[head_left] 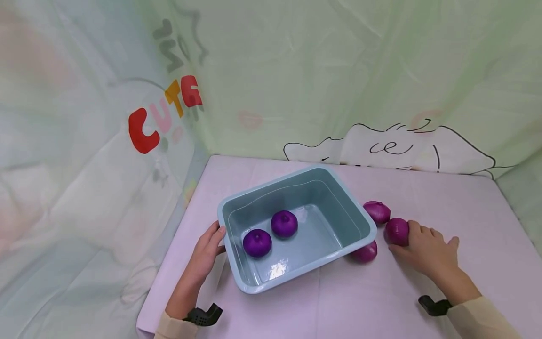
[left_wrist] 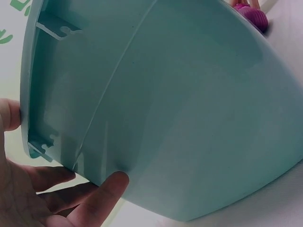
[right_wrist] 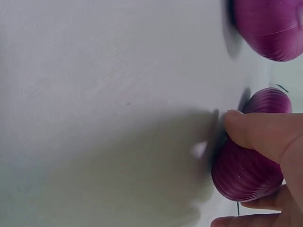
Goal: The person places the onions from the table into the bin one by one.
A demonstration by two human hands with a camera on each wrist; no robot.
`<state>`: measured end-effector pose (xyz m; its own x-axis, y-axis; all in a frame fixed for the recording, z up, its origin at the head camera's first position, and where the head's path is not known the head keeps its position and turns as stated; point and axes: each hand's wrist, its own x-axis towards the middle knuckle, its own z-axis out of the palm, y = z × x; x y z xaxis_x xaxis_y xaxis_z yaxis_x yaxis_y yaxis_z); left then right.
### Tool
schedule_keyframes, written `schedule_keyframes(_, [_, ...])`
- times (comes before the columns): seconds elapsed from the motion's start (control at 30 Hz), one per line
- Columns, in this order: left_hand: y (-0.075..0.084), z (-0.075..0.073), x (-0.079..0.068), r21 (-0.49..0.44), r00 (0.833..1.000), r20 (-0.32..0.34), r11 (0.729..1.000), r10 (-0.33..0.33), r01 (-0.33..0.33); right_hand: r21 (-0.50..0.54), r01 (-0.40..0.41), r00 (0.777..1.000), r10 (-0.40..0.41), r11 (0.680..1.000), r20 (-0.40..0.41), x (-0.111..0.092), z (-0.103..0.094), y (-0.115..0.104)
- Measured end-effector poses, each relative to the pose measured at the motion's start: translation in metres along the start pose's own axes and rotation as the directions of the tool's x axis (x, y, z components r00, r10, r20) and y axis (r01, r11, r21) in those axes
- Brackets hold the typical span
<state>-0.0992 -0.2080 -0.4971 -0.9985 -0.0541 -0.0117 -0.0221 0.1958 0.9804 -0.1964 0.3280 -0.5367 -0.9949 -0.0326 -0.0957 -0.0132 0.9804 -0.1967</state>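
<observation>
My left hand (head_left: 203, 254) holds the light blue plastic basin (head_left: 315, 226) by its left end. In the left wrist view, the thumb is at the rim and the fingers lie against the outer wall (left_wrist: 180, 118). Two smooth, round purple onions (head_left: 257, 243) sit inside, toward the left. Over on the right, my right hand (head_left: 434, 254) grips a red onion (head_left: 397, 231) between thumb and fingers, low by the tabletop. Beside it lie a second red onion (head_left: 377, 212) and a third (head_left: 366, 253), both partly hidden by the basin's right end.
A pale cloth covers the table (head_left: 461, 207). Printed fabric (head_left: 254, 70) hangs along the back and both sides. A black wrist mount (head_left: 205, 314) is on the left wrist and another (head_left: 434, 306) on the right.
</observation>
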Motion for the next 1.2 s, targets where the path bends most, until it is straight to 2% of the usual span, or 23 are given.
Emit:
schedule_keyframes(0.13, [0.002, 0.0, 0.0, 0.008, 1.0, 0.001, 1.0, 0.002, -0.002, 0.019, -0.021, 1.0, 0.021, 1.0, 0.015, -0.006, -0.009, -0.005])
schedule_keyframes(0.27, [0.004, -0.001, 0.0, 0.011, 1.0, 0.001, 1.0, 0.007, -0.007, 0.065, -0.022, 1.0, 0.022, 0.998, 0.012, -0.013, -0.031, -0.013])
schedule_keyframes(0.53, [0.005, -0.003, 0.002, 0.015, 1.0, 0.002, 1.0, 0.016, -0.016, 0.157, 0.067, 0.991, -0.048, 0.985, -0.123, -0.024, -0.088, -0.03])
schedule_keyframes(0.7, [0.005, -0.003, 0.002, 0.014, 1.0, 0.009, 1.0, 0.014, -0.015, 0.235, 0.094, 0.987, -0.06, 0.967, -0.146, -0.029, -0.115, -0.051])
schedule_keyframes(0.8, [0.005, -0.003, 0.002, 0.012, 1.0, 0.01, 1.0, 0.018, -0.018, 0.33, 0.128, 0.986, -0.083, 0.935, -0.145, -0.029, -0.129, -0.068])
schedule_keyframes(0.9, [0.004, -0.004, 0.003, 0.001, 1.0, 0.01, 1.0, 0.024, -0.024, 0.47, 0.169, 0.983, -0.111, 0.867, -0.148, -0.027, -0.143, -0.086])
schedule_keyframes(1.07, [0.0, -0.002, 0.001, -0.01, 1.0, 0.016, 1.0, 0.005, -0.005, 0.701, 0.228, 0.97, -0.223, 0.676, -0.101, -0.025, -0.167, -0.12])
schedule_keyframes(1.13, [-0.002, -0.002, 0.0, -0.01, 1.0, 0.014, 1.0, -0.003, 0.004, 0.782, 0.235, 0.951, -0.304, 0.577, -0.062, -0.022, -0.174, -0.137])
schedule_keyframes(1.17, [-0.002, -0.001, 0.0, -0.015, 1.0, 0.012, 1.0, -0.001, 0.001, 0.816, 0.247, 0.932, -0.358, 0.523, -0.052, -0.019, -0.176, -0.146])
schedule_keyframes(1.2, [-0.001, -0.001, -0.001, -0.018, 1.0, 0.011, 1.0, 0.001, -0.001, 0.853, 0.253, 0.908, -0.417, 0.457, -0.045, -0.015, -0.177, -0.155])
